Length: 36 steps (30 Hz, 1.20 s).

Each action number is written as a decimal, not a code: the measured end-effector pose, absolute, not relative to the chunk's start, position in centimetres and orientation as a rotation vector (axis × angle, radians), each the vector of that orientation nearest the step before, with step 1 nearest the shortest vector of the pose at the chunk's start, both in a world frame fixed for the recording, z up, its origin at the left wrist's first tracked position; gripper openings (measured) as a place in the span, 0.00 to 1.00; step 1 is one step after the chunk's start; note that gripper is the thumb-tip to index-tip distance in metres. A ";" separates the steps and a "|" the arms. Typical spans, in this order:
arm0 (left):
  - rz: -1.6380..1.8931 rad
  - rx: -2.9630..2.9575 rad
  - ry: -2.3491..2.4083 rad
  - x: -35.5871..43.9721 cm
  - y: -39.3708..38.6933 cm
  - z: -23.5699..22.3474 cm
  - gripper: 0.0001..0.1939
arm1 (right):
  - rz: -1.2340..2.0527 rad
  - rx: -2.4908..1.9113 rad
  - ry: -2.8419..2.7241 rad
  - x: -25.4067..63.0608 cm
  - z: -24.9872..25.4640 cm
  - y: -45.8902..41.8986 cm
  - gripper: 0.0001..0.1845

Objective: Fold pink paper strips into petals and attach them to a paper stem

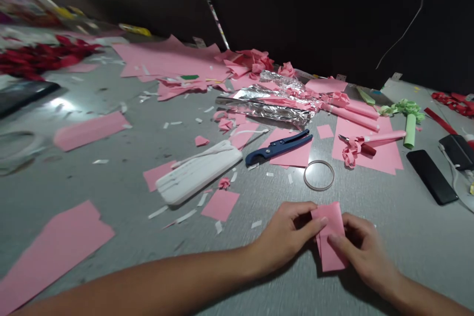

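Observation:
A small folded piece of pink paper (332,252) is held between both hands, just above the grey table. My left hand (287,234) pinches its upper left side, thumb on the front face. On the lower right side, my right hand (365,247) grips it with the thumb pressed near a crease. The fingers behind the paper are partly hidden. Beyond the hands lie a thin grey ring (306,181) and blue-handled cutters (277,150). A pink square (220,205) rests to the left of my left hand.
A white power strip (200,173) lies left of the cutters. Crumpled foil (266,103) and pink paper flowers (259,61) sit at the back. A black phone (431,177) and a green paper flower (410,128) are on the right. Large pink scraps (55,252) lie left.

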State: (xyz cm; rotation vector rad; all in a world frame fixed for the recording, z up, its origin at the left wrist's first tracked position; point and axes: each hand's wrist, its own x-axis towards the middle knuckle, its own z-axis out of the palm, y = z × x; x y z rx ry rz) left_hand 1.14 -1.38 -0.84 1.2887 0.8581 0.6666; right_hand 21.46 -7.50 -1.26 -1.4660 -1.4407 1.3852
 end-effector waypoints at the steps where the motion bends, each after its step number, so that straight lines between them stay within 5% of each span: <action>1: 0.654 1.309 0.844 1.1 -1.4 -0.9 0.19 | 1.382 -1.471 -1.475 21.5 -1.2 -7.5 0.26; 9: 0.634 1.301 0.749 1.0 -1.1 -0.8 0.15 | 1.342 -1.525 -1.513 21.7 -1.3 -7.2 0.27; 36: 0.596 1.187 0.710 1.2 -0.9 -1.6 0.21 | 1.416 -1.503 -1.421 21.8 -1.6 -7.4 0.18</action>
